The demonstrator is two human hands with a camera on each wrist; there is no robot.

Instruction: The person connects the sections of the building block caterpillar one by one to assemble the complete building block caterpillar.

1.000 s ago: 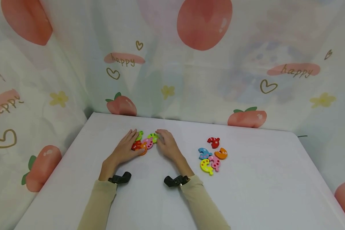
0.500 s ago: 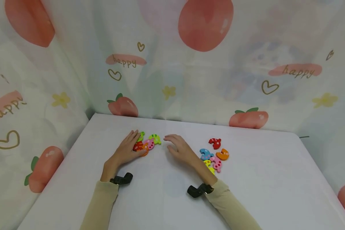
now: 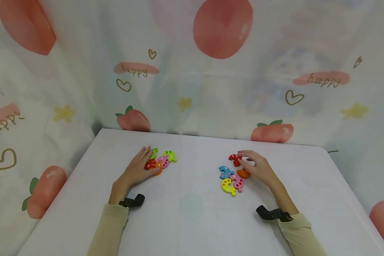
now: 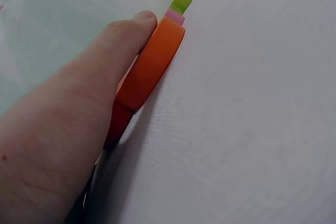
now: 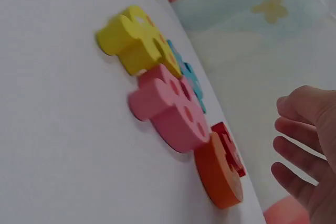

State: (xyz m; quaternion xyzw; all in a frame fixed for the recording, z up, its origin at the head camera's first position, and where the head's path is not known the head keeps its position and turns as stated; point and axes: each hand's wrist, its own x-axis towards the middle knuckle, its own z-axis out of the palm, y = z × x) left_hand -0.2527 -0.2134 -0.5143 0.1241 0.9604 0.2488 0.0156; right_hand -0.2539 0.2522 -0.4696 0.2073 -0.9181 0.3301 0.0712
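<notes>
On the left of the table, my left hand [image 3: 135, 171] lies with its fingers extended over a linked chain of small, curved, numbered puzzle pieces. Part of a green piece [image 3: 154, 153], a red piece [image 3: 149, 164] and an orange piece [image 4: 155, 61] shows beside the fingers and thumb. A spotted pink piece [image 3: 163, 162] and a striped light-green piece [image 3: 170, 156] extend the chain to the right. My right hand [image 3: 259, 166] hovers with loosely bent fingers above the second group; its fingertips are near a striped red piece [image 3: 234, 159] and partly cover an orange piece [image 5: 215, 171].
Left of and below the right hand lie a blue piece [image 3: 225, 172], a spotted pink piece [image 5: 176, 114] and a yellow piece [image 5: 139, 43], close together. A printed curtain [image 3: 211, 96] stands behind the white table [image 3: 192, 220] and along its left side.
My right hand has left the striped light-green piece and travelled right to the second group. My left hand stays on the linked pieces.
</notes>
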